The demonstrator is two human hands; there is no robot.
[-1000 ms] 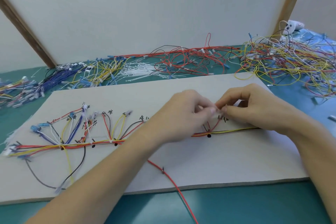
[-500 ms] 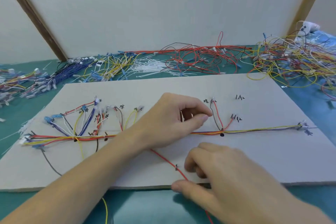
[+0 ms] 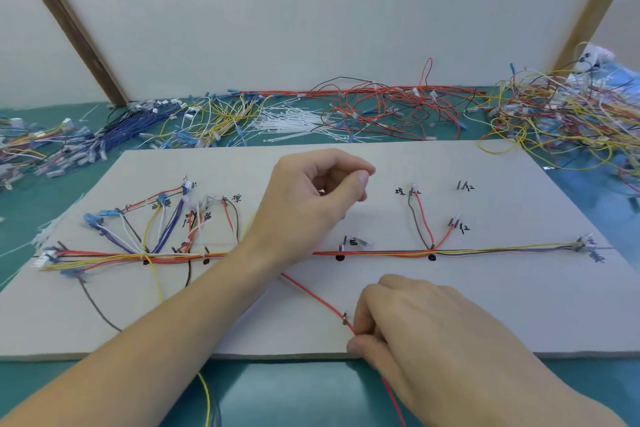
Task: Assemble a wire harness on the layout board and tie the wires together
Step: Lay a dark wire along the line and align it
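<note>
A grey layout board (image 3: pixel 519 305) lies flat with a multicoloured wire harness (image 3: pixel 502 249) running left to right across its middle. Branches fan out at the left end (image 3: pixel 162 218). My left hand (image 3: pixel 308 204) hovers over the board's centre, fingers curled with thumb against fingertips; nothing shows between them. Near the board's front edge, my right hand (image 3: pixel 426 333) pinches a loose red wire (image 3: pixel 311 295) that runs diagonally across the board and off the front edge.
Loose wires lie in piles behind the board: blue and yellow (image 3: pixel 166 121) at left, red (image 3: pixel 381 107) in the middle, yellow and mixed (image 3: pixel 571 121) at right. White cable ties (image 3: pixel 294 121) lie among them. A white wall stands close behind.
My right hand left the harness branch, dropped to the board's front edge and took hold of the red wire. My left hand stayed above the centre with its fingers curled.
</note>
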